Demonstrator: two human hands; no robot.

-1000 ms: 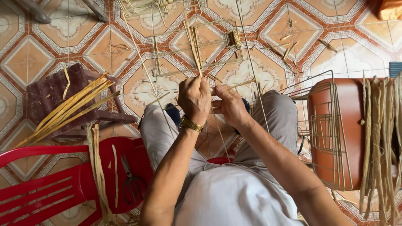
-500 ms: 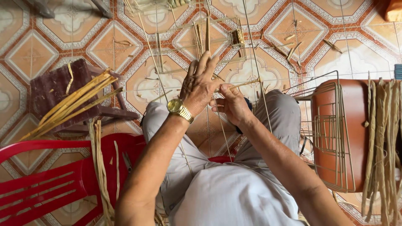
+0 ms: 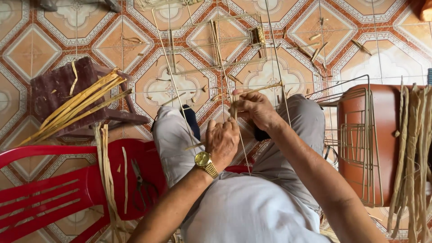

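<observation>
**Both hands on the wire frame, strip pinched at the top**

Here we are, looking straight down over the lap. The right hand (image 3: pixel 254 108) is up ahead, fingers closed in a pinch around a pale rattan strip (image 3: pixel 265 87) and a thin rod of the wire frame (image 3: pixel 216 49), which stretches away from the hands across the patterned tiled floor (image 3: pixel 36 49). The strip juts out sideways from that pinch, to the right of the fingertips.

The left hand (image 3: pixel 222 141) sits lower, nearer the body, knuckles up and fingers curled tight, gripping more of those thin rods that run down between the knees. A gold wristwatch (image 3: pixel 204 161) shows just behind it on the wrist. The two hands are close but not touching.

Off to the left of the left hand, a red plastic chair (image 3: pixel 49 193) lies alongside the thigh, with a pair of pliers (image 3: pixel 139 182) resting on its seat and long pale strips draped over the edge. Further out that way, a bundle of yellow strips (image 3: pixel 76 105) lies across a dark brown stool (image 3: pixel 58 94).

To the right of the right arm, a brown stool (image 3: pixel 387 135) carries a finished-looking wire rack (image 3: pixel 357 144), and a thick hank of dried fibre strips (image 3: pixel 414 153) hangs over it.
</observation>
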